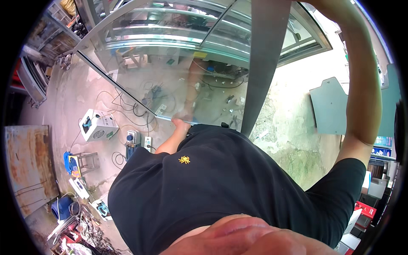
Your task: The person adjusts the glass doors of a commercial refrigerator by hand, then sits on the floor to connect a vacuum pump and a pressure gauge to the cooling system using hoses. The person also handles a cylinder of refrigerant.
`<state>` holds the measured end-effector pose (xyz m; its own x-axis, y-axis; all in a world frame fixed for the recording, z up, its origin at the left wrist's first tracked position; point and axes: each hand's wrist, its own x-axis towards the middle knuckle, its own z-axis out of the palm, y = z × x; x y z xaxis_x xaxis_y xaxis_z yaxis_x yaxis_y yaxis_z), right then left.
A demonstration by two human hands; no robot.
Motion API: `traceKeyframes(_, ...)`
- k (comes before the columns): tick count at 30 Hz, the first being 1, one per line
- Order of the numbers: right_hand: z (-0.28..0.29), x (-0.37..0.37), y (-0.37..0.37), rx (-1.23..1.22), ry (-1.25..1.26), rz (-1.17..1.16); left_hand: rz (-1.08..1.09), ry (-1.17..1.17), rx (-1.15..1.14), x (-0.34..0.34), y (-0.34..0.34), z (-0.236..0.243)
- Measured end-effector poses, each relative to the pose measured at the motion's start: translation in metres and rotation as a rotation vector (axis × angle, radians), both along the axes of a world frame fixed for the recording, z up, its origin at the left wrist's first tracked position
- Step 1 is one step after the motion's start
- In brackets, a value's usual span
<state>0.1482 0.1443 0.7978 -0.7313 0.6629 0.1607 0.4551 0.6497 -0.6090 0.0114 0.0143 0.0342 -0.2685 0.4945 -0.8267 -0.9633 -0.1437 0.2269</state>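
Glass pane, metal-framed, spans eleven to twelve o'clock, its lower edge close against your waist, which probably helps keep it from swinging. Your left hand, just toward nine o'clock from centre, appears to grip that edge, likely for support. Your right arm arches to one o'clock near the grey upright, perhaps for balance; your right hand is mostly cropped, its grip indeterminable.

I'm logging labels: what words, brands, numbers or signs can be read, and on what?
Nothing reads clearly.
White box: print too small.
Red box: marks too blurred.
Blue box: print too small.
Shirt: yellow spider emblem, no words seen.
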Motion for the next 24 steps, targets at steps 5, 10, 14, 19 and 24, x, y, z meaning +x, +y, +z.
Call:
traceKeyframes(5, 0.011, 0.038, -0.023, 0.308, -0.65, -0.146, 0.112, -0.122, -0.221, -0.007, -0.007, 0.056)
traceKeyframes(10, -0.026, 0.125, 0.027, 0.422, -0.614, -0.097, 0.114, 0.052, -0.047, -0.01, 0.006, 0.055)
traceKeyframes(14, -0.065, 0.132, 0.059, 0.059, -0.477, -0.256, 0.12, 0.212, 0.168, -0.053, 0.006, 0.044)
traceKeyframes(19, -0.153, 0.188, 0.096, 0.143, -0.108, -0.655, 0.074, 0.278, 0.239, -0.088, 0.04, 0.097)
traceKeyframes(24, -0.236, 0.259, 0.088, 0.151, 0.27, -0.883, -0.014, 0.45, 0.227, -0.127, 0.087, 0.181)
